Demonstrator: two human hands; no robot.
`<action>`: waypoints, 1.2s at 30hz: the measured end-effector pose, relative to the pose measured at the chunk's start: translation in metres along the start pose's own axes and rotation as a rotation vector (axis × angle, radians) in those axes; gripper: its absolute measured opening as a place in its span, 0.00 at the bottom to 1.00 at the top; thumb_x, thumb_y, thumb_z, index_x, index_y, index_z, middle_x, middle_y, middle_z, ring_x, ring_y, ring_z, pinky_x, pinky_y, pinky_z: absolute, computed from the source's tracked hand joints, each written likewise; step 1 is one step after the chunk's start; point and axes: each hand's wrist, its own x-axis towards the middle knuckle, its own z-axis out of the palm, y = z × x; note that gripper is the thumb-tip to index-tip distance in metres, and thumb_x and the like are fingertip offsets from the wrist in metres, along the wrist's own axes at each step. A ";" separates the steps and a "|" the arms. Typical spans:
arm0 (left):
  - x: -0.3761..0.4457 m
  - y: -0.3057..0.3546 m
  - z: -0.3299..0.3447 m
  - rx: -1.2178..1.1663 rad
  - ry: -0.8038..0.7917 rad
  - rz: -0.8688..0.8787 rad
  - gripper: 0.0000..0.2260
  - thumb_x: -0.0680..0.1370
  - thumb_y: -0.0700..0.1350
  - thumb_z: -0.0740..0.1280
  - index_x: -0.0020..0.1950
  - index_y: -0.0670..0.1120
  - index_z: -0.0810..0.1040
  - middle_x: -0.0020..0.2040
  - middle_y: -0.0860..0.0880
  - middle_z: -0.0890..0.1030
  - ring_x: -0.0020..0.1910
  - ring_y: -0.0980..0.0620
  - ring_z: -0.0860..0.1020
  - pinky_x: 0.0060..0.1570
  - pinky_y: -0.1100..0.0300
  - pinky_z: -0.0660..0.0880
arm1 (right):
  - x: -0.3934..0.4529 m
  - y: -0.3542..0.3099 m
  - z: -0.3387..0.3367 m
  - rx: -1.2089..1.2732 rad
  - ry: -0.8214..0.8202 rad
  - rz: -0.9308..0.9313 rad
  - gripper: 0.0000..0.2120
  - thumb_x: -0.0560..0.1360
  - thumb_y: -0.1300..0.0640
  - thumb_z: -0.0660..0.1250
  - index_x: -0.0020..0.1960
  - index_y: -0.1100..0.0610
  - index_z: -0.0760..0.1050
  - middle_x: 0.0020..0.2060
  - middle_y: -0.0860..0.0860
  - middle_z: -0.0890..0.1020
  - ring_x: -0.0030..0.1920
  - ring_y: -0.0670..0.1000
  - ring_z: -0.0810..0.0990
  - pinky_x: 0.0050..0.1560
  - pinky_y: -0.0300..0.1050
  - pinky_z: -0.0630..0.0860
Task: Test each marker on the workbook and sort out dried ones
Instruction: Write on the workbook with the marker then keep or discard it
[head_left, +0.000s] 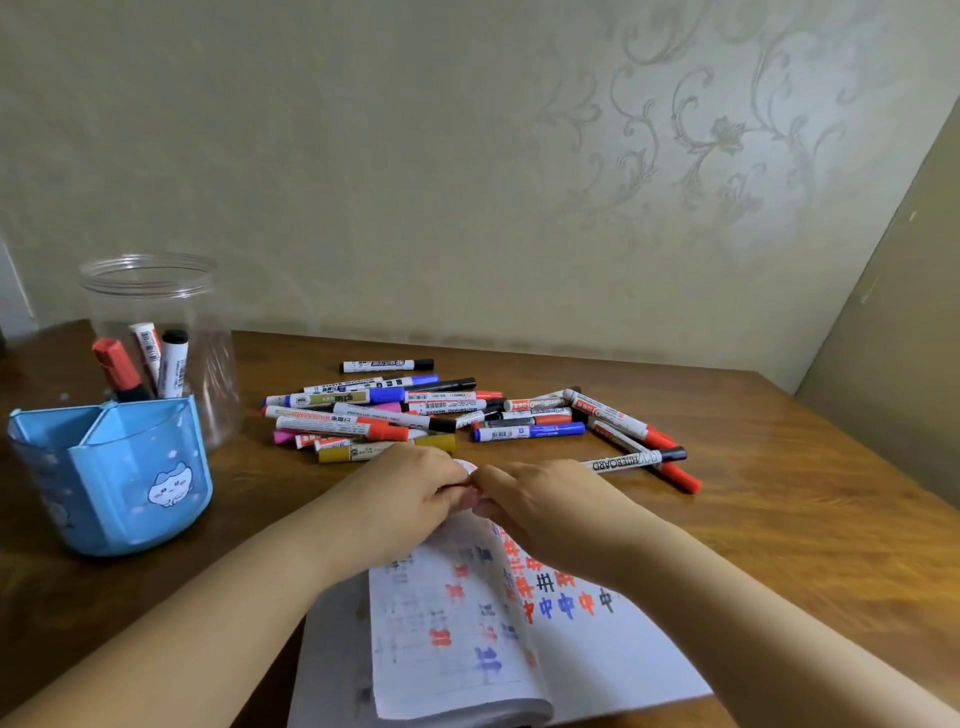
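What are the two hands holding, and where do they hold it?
Both the left hand and right hand pinch the far top edge of a workbook page. No marker is held.

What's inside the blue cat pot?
Three markers stick up from the back part of the blue pot. The front parts look empty, but their bottoms are hidden by the walls.

**The tally on the desk**

Two hands, left (410, 486) and right (540, 499), over one open workbook (597, 639). Beyond the fingertips, a loose marker pile (467, 415), roughly twenty. Left of the fingers, one blue holder (111, 478), one clear jar (156, 322) with three markers.
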 end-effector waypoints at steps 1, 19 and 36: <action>0.000 0.000 0.001 0.005 -0.006 -0.006 0.09 0.80 0.49 0.60 0.44 0.52 0.78 0.40 0.55 0.76 0.42 0.56 0.74 0.44 0.58 0.72 | 0.000 0.003 0.002 -0.021 0.017 -0.009 0.18 0.82 0.46 0.49 0.59 0.55 0.69 0.42 0.53 0.80 0.37 0.58 0.77 0.34 0.53 0.73; 0.002 -0.001 -0.001 0.102 0.028 -0.061 0.13 0.79 0.49 0.61 0.64 0.54 0.74 0.51 0.56 0.70 0.50 0.58 0.70 0.49 0.64 0.69 | -0.026 0.024 0.007 0.311 -0.137 0.405 0.23 0.79 0.59 0.56 0.73 0.50 0.59 0.68 0.47 0.70 0.69 0.50 0.64 0.71 0.47 0.58; 0.009 0.051 0.017 0.101 0.112 0.299 0.08 0.78 0.48 0.64 0.56 0.50 0.76 0.53 0.53 0.76 0.51 0.55 0.74 0.53 0.58 0.72 | -0.073 0.023 -0.017 1.032 0.214 0.831 0.08 0.74 0.57 0.68 0.37 0.57 0.77 0.23 0.48 0.79 0.25 0.43 0.74 0.32 0.38 0.71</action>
